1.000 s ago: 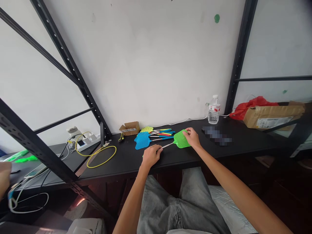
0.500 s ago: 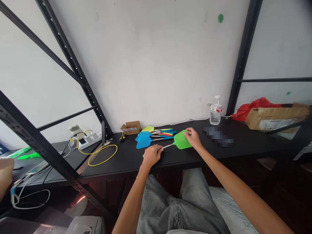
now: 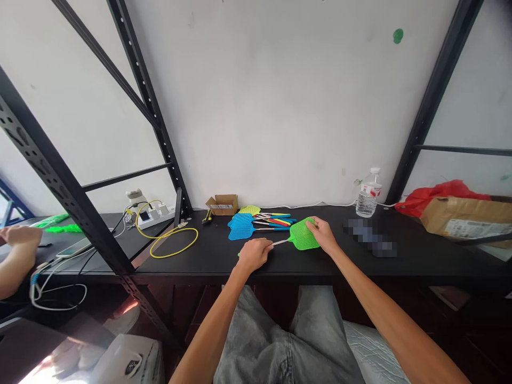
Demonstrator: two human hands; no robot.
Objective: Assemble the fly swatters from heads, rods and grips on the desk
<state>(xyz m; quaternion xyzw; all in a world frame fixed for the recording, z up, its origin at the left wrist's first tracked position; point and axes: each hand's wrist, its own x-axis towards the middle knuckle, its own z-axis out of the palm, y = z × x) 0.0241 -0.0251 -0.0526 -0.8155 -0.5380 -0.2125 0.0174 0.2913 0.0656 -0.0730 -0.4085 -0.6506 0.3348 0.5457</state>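
Note:
A green fly swatter lies across both hands just above the black desk, its head to the right. My left hand is closed round the handle, and the green handle end peeks out at its left. My right hand pinches the right edge of the perforated head. Behind them rests a pile of other fly swatters: blue heads at the left, a yellow-green head at the back, handles of several colours pointing right.
A small open cardboard box stands behind the pile. A yellow cable loops at the left near a power strip. At the right are a water bottle and a larger carton. Another person's hand is at far left.
The view has shifted, so the scene appears further right. Both hands keep the same hold on the green fly swatter. More of the other person's arm shows at the left.

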